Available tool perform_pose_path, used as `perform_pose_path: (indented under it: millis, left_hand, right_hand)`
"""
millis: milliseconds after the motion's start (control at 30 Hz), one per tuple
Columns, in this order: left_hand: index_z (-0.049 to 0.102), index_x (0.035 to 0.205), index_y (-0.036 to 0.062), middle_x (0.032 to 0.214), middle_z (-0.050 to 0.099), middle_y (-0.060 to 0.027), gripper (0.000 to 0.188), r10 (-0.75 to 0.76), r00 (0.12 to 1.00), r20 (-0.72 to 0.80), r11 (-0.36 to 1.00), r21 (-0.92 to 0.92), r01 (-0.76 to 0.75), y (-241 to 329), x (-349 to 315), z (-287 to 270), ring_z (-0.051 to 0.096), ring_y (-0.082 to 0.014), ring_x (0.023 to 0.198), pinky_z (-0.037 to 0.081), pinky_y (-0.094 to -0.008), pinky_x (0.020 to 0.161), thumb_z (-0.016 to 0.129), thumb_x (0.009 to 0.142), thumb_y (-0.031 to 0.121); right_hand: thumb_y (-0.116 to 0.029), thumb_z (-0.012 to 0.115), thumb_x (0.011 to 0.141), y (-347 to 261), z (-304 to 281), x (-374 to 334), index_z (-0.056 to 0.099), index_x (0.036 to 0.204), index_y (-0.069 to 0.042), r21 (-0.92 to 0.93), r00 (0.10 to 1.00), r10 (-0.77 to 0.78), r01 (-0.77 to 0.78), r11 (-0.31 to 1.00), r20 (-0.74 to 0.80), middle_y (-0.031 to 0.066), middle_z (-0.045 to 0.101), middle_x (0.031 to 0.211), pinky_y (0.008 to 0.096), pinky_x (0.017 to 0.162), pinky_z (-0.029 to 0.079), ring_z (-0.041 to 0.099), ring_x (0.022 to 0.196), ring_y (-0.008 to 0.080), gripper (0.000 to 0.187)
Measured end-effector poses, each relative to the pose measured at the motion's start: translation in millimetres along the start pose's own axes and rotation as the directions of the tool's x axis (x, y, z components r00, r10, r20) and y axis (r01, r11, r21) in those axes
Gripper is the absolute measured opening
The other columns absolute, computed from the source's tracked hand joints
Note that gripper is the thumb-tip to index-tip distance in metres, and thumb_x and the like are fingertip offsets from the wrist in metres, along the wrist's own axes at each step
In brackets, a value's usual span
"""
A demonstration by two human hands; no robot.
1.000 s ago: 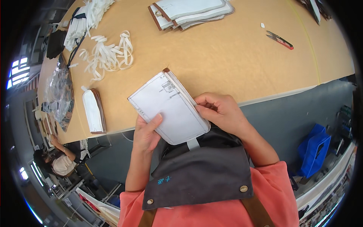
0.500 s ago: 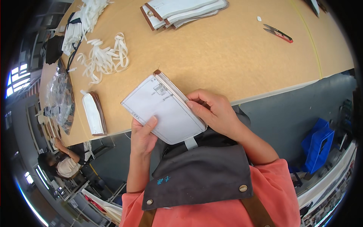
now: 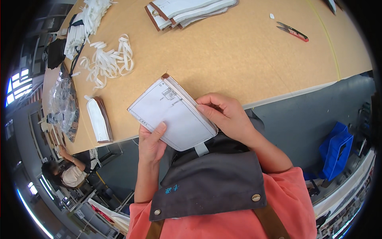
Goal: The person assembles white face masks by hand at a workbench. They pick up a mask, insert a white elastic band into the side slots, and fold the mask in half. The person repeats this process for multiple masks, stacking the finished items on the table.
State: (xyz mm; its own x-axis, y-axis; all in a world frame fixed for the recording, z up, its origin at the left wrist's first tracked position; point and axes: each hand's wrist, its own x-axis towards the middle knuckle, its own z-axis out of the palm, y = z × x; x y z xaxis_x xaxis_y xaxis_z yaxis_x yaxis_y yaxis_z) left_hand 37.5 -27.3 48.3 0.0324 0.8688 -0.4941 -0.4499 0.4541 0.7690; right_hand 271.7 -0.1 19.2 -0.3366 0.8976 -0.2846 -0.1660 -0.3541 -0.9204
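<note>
The left hand (image 3: 151, 144) gripped a flat white piece (image 3: 167, 113) at its seven o'clock, thumb laid across the face and fingers hidden beneath; the right hand (image 3: 226, 116) pinched the long edge at three o'clock, thumb and forefinger drawn close together; the piece was held tilted over the near edge of the bench (image 3: 234, 59), its brown corner (image 3: 165, 75) at twelve and a pale tab (image 3: 201, 149) at five, above a dark apron (image 3: 211, 183).

Outward from the piece, a slim white bundle (image 3: 98, 119) with a brown edge lay at nine o'clock, a clear plastic bag (image 3: 63, 105) beyond it; loops of white tape (image 3: 105, 61) sprawled at ten; a stack of white pieces (image 3: 199, 12), brown-trimmed, lay at twelve; red-and-black snips (image 3: 293, 32) rested at two, just beside a small white chip (image 3: 271, 16); off the bench, a blue crate (image 3: 338, 149) stood past three, and a co-worker (image 3: 73, 175) sat at eight.
</note>
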Motion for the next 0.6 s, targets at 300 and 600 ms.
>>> perform_pose_path:
  millis: [300,600]
  left_hand:
    - [0.049,0.138,0.0036,0.13,0.061,-0.0139,0.051,0.02,1.0,-0.015,1.0,0.02,-0.019,-3.0,-2.2,3.2,0.061,-0.0247,0.119,0.049,-0.0418,0.103,0.067,0.09,-0.001]
    - [0.049,0.136,0.0029,0.129,0.062,-0.0142,0.05,0.028,0.999,-0.025,0.999,0.018,-0.028,-3.0,-2.5,4.9,0.061,-0.0247,0.119,0.05,-0.0418,0.102,0.068,0.09,-0.001]
  right_hand:
    - [-0.009,0.065,0.093,7.2,9.3,-4.5,0.066,0.101,-0.002,-0.305,0.951,-0.264,0.206,0.93,-0.162,0.0111,0.066,0.088,0.0315,0.065,0.05,0.065,0.075,0.0219,0.011]
    - [-0.007,0.064,0.093,3.8,6.8,-6.2,0.066,0.104,-0.001,-0.164,0.973,-0.188,0.165,0.973,-0.136,0.0102,0.066,0.092,0.0302,0.068,0.051,0.065,0.077,0.0198,0.012]
